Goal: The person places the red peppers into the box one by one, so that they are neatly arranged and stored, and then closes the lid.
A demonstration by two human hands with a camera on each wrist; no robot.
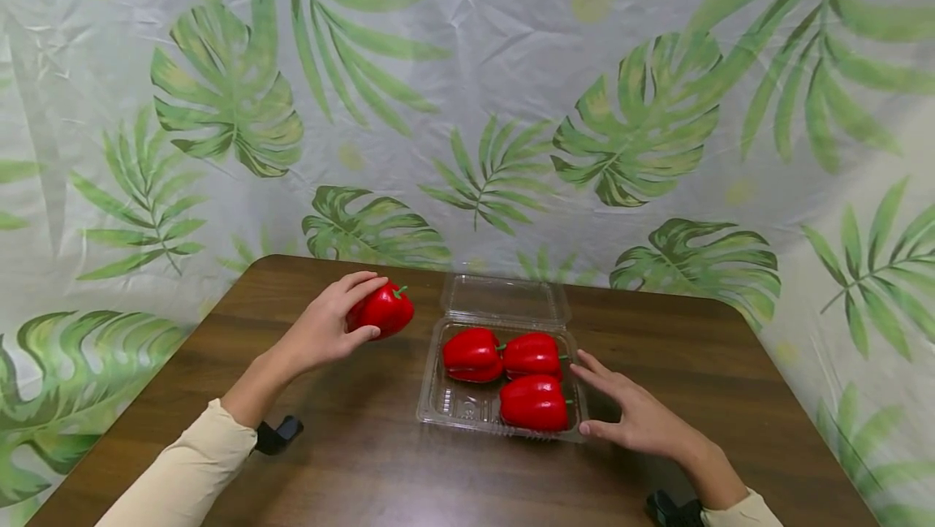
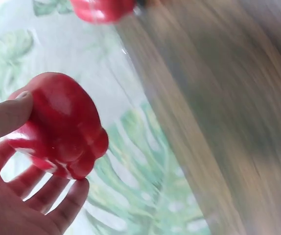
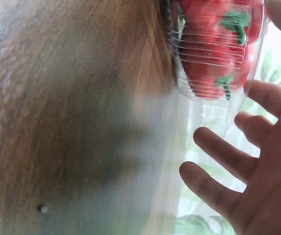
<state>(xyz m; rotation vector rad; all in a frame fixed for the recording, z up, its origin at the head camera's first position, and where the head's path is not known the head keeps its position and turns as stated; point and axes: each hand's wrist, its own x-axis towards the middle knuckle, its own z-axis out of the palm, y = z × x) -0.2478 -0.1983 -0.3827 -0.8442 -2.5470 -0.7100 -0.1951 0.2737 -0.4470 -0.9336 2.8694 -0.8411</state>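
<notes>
Above the table, left of the container, my left hand [image 1: 332,324] grips a red bell pepper [image 1: 390,309] between thumb and fingers, its green stem pointing away to the right. The left wrist view shows the lobed bottom of this pepper [image 2: 64,127]. A clear plastic clamshell container [image 1: 467,423] sits on the table with three red peppers in it: one at back left [image 1: 471,354], one at back right [image 1: 533,355], one at front right [image 1: 535,403]. At the container's right side my right hand [image 1: 635,413] is spread, thumb and fingertips by the rim.
The container's clear lid [image 1: 506,300] is folded back toward the far table edge. Front left inside the container, bare plastic shows. The brown wooden table [image 1: 380,462] meets a leaf-printed curtain [image 1: 482,64] behind. Dark straps [image 1: 279,434] sit at the wrists.
</notes>
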